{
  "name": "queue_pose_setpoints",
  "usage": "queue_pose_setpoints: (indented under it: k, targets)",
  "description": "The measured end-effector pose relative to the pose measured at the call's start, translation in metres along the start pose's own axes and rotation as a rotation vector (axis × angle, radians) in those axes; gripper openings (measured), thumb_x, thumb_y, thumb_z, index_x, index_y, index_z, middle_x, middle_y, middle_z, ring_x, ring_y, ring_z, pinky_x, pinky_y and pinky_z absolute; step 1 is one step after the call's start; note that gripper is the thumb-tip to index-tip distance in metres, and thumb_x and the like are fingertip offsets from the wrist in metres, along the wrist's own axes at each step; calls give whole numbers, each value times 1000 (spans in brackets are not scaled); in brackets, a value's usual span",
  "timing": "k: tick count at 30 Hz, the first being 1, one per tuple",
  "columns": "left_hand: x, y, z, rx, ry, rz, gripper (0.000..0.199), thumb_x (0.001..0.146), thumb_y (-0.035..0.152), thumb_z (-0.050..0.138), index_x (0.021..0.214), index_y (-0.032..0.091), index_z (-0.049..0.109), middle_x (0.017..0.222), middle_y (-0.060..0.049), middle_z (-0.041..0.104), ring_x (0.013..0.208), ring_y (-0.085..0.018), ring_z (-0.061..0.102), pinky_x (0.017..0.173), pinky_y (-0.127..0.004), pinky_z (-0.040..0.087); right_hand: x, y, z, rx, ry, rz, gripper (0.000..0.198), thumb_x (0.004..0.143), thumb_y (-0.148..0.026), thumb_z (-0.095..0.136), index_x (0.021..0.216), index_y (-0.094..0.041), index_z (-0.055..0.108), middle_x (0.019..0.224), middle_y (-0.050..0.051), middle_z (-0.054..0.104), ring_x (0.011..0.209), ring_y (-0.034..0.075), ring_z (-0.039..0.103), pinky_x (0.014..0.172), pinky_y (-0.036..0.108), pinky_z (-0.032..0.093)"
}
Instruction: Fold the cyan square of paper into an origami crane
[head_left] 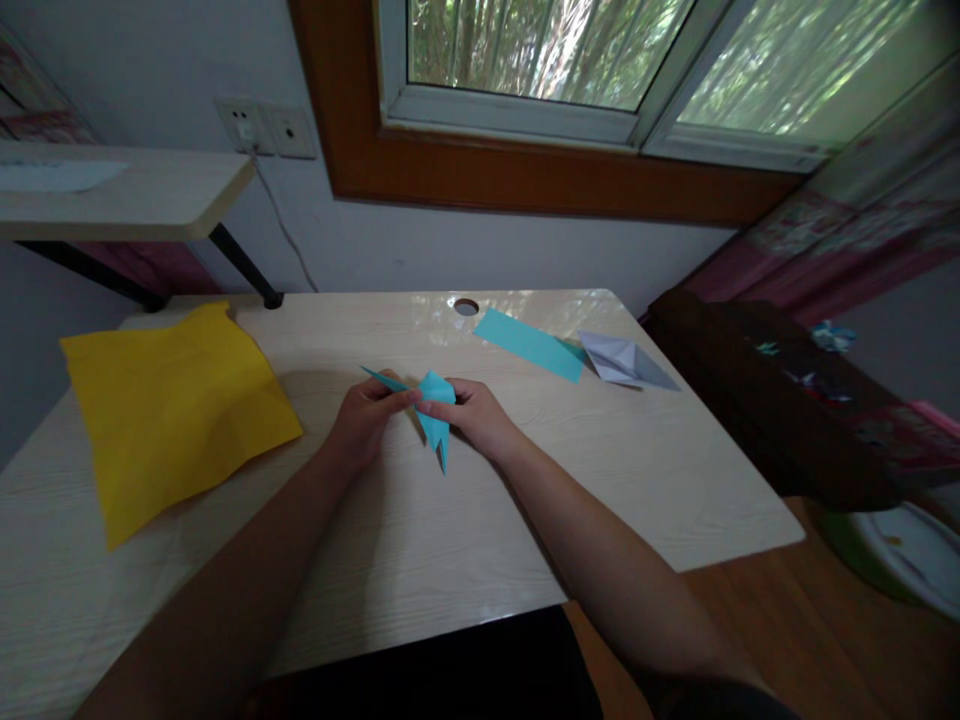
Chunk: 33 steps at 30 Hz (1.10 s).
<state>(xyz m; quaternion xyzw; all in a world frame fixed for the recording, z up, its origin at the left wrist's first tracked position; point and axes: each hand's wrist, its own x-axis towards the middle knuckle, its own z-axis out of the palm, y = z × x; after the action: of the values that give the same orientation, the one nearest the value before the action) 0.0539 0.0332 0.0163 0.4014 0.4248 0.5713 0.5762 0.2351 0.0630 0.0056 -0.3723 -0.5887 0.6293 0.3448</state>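
Between my two hands, above the middle of the table, is a folded piece of blue paper (437,388) with several pointed ends. One thin point sticks out to the upper left, and two points hang down toward me. My left hand (367,410) pinches its left side between thumb and fingers. My right hand (476,412) grips the right side, thumb on top; the fingers behind the paper are partly hidden.
A creased yellow sheet (176,410) lies at the left of the table (465,560). Toward the back right are a blue paper strip (529,343) and a folded white paper (619,358). A raised shelf (150,205) overhangs the back left corner.
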Motion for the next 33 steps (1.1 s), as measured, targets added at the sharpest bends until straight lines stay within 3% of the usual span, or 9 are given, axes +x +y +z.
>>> queue_pose_setpoints:
  k: [11, 23, 33]
  targets:
    - [4, -3, -3, 44, 117, 12, 26, 61, 35, 90, 57, 18, 69, 55, 3, 54, 56, -10, 41, 56, -27, 32, 1, 2, 1, 106, -7, 1, 32, 71, -45, 86, 81, -19, 71, 70, -3, 61, 62, 12, 49, 61, 27, 41]
    - [11, 0, -13, -90, 232, 37, 19, 65, 33, 88, 70, 17, 79, 71, -3, 70, 58, -8, 50, 53, -22, 40, 1, 5, 0, 106, -8, -1, 31, 73, -43, 85, 75, -19, 67, 67, -4, 58, 58, 10, 47, 61, 27, 40]
    - [14, 1, -21, -151, 267, 112, 17, 73, 33, 84, 74, 17, 78, 84, -4, 73, 62, -7, 54, 58, -20, 47, 1, 3, 0, 90, 12, 5, 30, 71, -43, 86, 74, -19, 67, 66, -4, 58, 58, 11, 48, 61, 27, 40]
